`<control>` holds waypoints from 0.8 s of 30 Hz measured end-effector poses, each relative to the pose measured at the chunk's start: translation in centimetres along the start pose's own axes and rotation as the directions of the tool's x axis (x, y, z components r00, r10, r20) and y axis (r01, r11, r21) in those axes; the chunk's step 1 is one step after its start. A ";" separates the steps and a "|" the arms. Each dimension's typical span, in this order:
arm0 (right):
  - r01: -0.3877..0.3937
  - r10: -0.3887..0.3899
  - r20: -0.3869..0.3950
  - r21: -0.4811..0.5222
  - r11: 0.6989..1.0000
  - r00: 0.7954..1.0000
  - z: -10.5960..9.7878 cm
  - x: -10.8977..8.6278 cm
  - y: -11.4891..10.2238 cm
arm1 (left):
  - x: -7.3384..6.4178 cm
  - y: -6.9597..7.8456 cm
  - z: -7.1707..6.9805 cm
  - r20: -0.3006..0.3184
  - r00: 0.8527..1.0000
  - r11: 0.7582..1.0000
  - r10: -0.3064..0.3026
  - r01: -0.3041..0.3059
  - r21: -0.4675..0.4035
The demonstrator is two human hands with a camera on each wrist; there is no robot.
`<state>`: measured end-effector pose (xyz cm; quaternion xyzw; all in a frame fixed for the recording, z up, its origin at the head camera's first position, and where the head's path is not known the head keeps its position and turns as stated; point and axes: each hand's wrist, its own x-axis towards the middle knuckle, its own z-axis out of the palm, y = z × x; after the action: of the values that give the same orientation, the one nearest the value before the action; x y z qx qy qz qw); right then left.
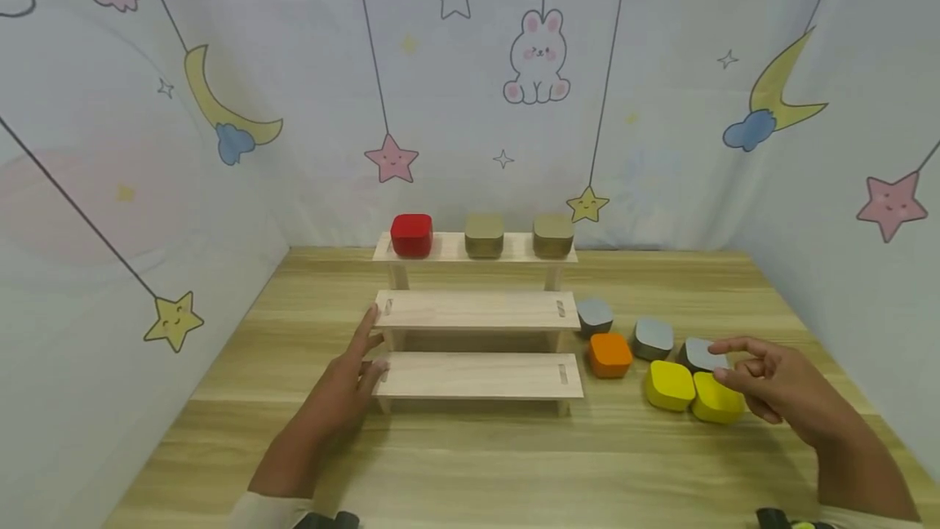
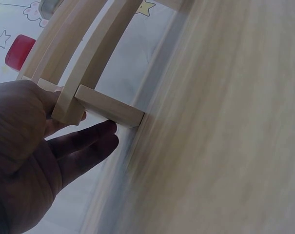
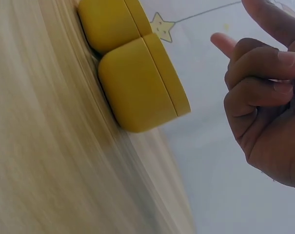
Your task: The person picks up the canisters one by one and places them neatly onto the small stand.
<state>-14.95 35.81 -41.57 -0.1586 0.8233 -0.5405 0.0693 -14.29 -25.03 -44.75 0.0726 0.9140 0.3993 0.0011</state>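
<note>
My left hand [image 1: 348, 382] holds the left end of a three-tier wooden shelf [image 1: 481, 376]. Its thumb lies on the lowest tier and a finger reaches the middle one; two fingers extend beside a support leg [image 2: 110, 106]. Over on the right, my right hand [image 1: 786, 382] hovers above a grey rounded block [image 1: 698, 356], index finger and thumb apart, the other fingers curled. No object shows in its fingers. Just below are two yellow rounded blocks [image 1: 670, 386], side by side, each with a seam [image 3: 159, 73]. Whether a fingertip touches the grey block, I cannot tell.
On the top tier stand a red block [image 1: 412, 236] and two olive-gold blocks [image 1: 484, 237]. An orange block [image 1: 609, 355] and two more grey blocks [image 1: 653, 339] lie right of the shelf. A patterned cloth backdrop [image 1: 470, 104] encloses the wooden table [image 1: 470, 472].
</note>
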 end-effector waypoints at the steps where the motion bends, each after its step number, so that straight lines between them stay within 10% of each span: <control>1: -0.008 0.007 0.018 0.013 1.000 1.000 -0.2 -0.1 0.2 | 0.0 0.0 0.0 0.000 1.000 1.000 0.002 -0.002 0.003; 24: -0.064 0.067 0.141 -0.030 0.998 0.988 -1.7 -1.2 2.3 | 0.1 -0.3 0.1 0.000 1.000 0.999 0.006 -0.006 0.034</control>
<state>-14.69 38.49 -43.02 -0.1704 0.8278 -0.5149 0.1436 -14.38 -25.14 -45.07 0.0753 0.9204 0.3836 -0.0011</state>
